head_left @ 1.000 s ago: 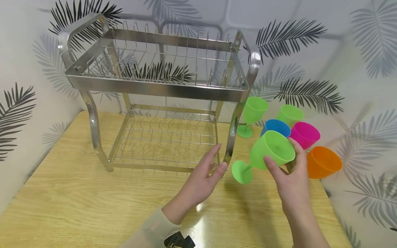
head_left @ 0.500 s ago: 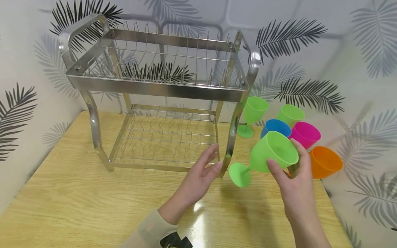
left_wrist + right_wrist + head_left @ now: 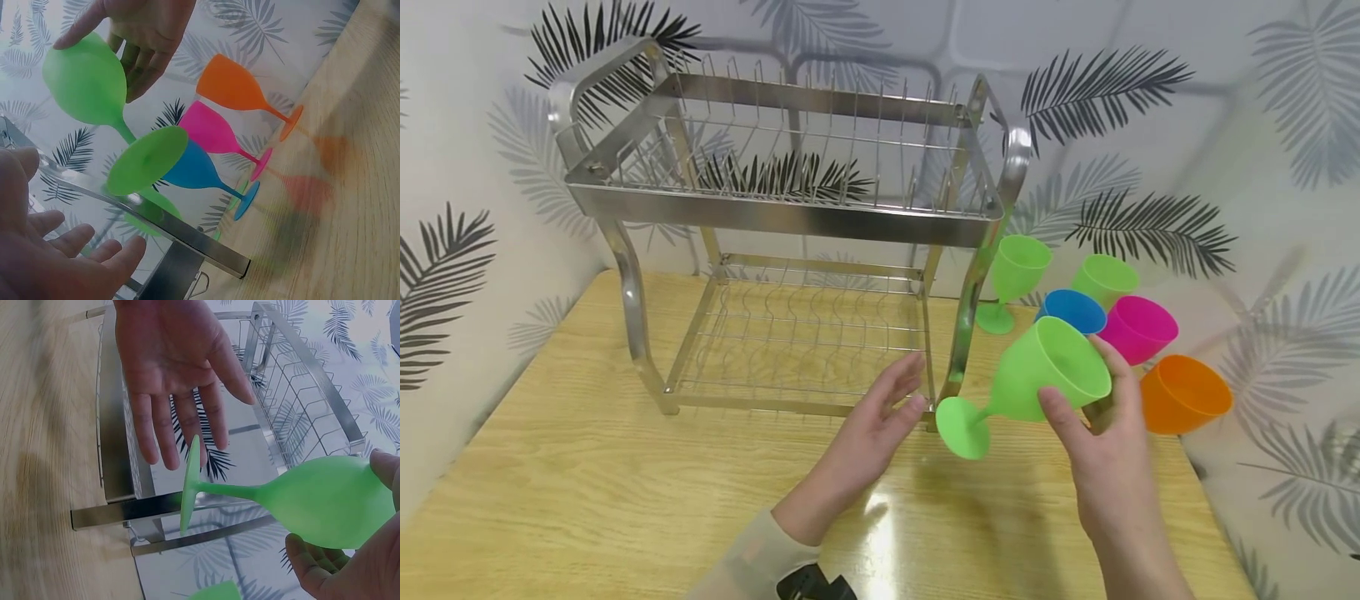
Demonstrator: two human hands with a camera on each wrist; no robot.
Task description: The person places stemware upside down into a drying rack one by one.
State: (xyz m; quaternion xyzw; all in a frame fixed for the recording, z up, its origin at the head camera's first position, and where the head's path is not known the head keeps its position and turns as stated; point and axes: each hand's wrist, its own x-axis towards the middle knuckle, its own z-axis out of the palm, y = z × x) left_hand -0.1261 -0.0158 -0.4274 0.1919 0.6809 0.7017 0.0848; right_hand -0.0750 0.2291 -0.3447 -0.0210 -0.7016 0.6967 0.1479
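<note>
My right hand (image 3: 1108,433) grips a light green plastic goblet (image 3: 1037,375) by its bowl, thumb on the near side and fingers behind. The goblet is tilted, mouth up to the right, its round foot pointing left toward my left hand (image 3: 876,425). That hand is held near the front right corner of a two-tier metal dish rack (image 3: 782,218), fingers relaxed, palm turned to the goblet, holding nothing. In the right wrist view the goblet's foot (image 3: 190,486) overlaps the left fingertips. The left wrist view shows the goblet (image 3: 87,81) beyond the rack's leg.
To the right of the rack stand more goblets: a green one (image 3: 1017,265) by its leg, another green (image 3: 1103,279) behind, then blue (image 3: 1075,310), magenta (image 3: 1138,329) and orange (image 3: 1183,396). All are on the wooden table (image 3: 587,492), close to the patterned wall (image 3: 1285,208).
The goblet in my right hand has shifted left, its foot swinging toward my left hand. My left hand has drawn slightly left and down, away from the rack's leg.
</note>
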